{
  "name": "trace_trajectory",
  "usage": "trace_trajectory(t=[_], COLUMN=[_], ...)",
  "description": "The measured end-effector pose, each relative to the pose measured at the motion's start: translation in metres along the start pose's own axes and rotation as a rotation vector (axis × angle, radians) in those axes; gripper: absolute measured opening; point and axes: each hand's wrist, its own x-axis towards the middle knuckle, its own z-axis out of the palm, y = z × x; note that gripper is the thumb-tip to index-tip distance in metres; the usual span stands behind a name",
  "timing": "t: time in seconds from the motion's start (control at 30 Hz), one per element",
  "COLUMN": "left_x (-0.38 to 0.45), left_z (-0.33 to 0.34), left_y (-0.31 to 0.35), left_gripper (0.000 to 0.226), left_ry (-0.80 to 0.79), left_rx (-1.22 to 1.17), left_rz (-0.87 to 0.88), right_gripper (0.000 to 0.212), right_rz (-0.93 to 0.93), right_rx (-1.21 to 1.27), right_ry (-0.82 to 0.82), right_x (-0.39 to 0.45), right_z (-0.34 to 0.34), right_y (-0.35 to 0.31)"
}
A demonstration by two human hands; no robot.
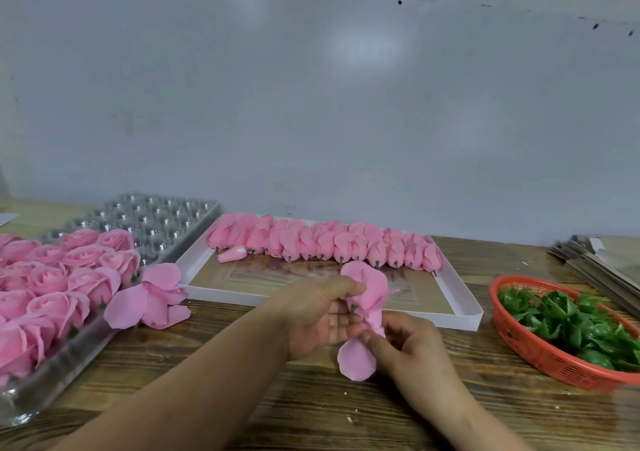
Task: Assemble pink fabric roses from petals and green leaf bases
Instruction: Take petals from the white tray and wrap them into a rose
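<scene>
My left hand (317,315) holds a pink rose bud (369,286) by its base, its short stem pointing down toward the palm. My right hand (407,345) pinches a pink petal piece (356,362) that hangs below the bud and touches it. A row of several pink buds (322,243) lies along the far side of a shallow white tray (464,307). Loose pink petals (149,298) lie on the table to the left. Green leaf bases (568,319) fill a red basket (540,355) at the right.
A clear plastic cell tray (69,357) at the left holds several finished pink roses (62,277); its far cells stand bare. A stack of flat cardboard sheets (595,260) lies at the far right. A grey wall rises behind the wooden table (311,412).
</scene>
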Motion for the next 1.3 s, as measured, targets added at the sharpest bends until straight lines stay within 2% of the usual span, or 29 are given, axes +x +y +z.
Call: trace_trajectory(t=[0.17,0.3,0.37,0.5,0.6,0.67,0.73,0.8,1.13,1.3], left_x=[-0.004,-0.002,0.003,0.016,0.022,0.025,0.027,0.029,0.038,0.022], left_z=[-0.011,-0.028,-0.045,-0.084,-0.109,-0.122,-0.128,-0.129,-0.134,-0.133], left_y=[0.009,0.026,0.041,0.069,0.079,0.081,0.081,0.080,0.071,0.085], left_gripper=[0.020,0.019,0.015,0.013,0.017,0.013,0.017,0.021,0.024,0.030], left_ry=[-0.026,0.042,0.153,0.510,0.653,0.708,0.711,0.695,0.650,0.612], left_rx=[-0.205,-0.322,-0.195,0.247,0.583,0.849,1.044,1.098,0.985,1.033], left_rz=[0.087,0.093,0.136,0.235,0.236,0.172,0.087,0.052,0.012,0.129], right_gripper=[0.028,0.031,0.031,0.040,0.032,0.025,0.023,0.022,0.025,0.028], right_rz=[0.017,0.028,0.028,0.014,-0.011,-0.019,-0.023,-0.021,-0.008,0.003], right_rx=[-0.059,-0.087,-0.084,-0.119,-0.141,-0.154,-0.162,-0.156,-0.095,-0.069], right_ry=[0.021,0.003,-0.013,-0.058,-0.081,-0.086,-0.086,-0.087,-0.122,-0.123], right_x=[0.002,0.000,0.000,-0.001,-0.001,-0.001,-0.001,-0.001,0.003,0.003], right_z=[0.004,0.006,0.008,0.011,0.010,0.010,0.010,0.011,0.014,0.015], right_y=[0.001,0.001,-0.001,0.000,0.001,0.001,0.002,0.002,0.000,-0.001])
